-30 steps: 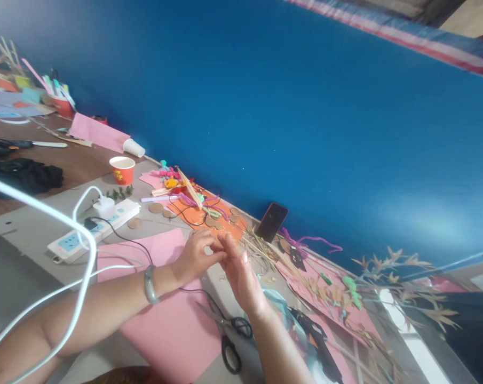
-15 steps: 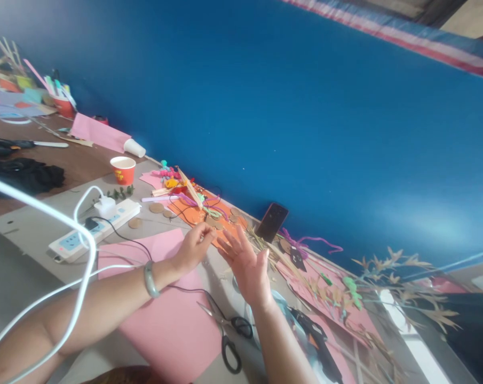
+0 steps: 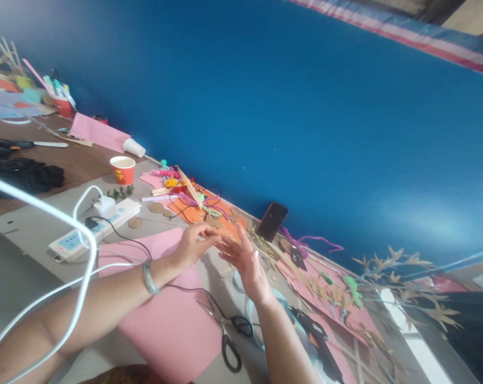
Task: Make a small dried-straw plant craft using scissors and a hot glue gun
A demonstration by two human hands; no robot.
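My left hand (image 3: 194, 246), with a pale bangle on its wrist, is closed in a pinch. Its thumb and fingertips meet the fingers of my right hand (image 3: 248, 269), and anything between them is too small to see. My right hand is open, palm turned up, fingers stretched out. Below the left forearm lies a sheet of pink paper (image 3: 177, 330). Black-handled scissors (image 3: 227, 322) rest partly on that sheet, left of my right forearm. Beyond the hands, orange paper (image 3: 190, 212) carries pipe cleaners, wood slices and scraps.
A power strip (image 3: 95, 230) with white and black cables sits at left, near an orange paper cup (image 3: 123, 170). A phone (image 3: 272, 221) leans on the blue wall (image 3: 289, 106). Dried stalks (image 3: 409, 282) and a black glue gun (image 3: 319, 341) are at right.
My left fingertips have moved slightly right and now touch the right hand's fingers, which have bent a little. The things on the table have not moved.
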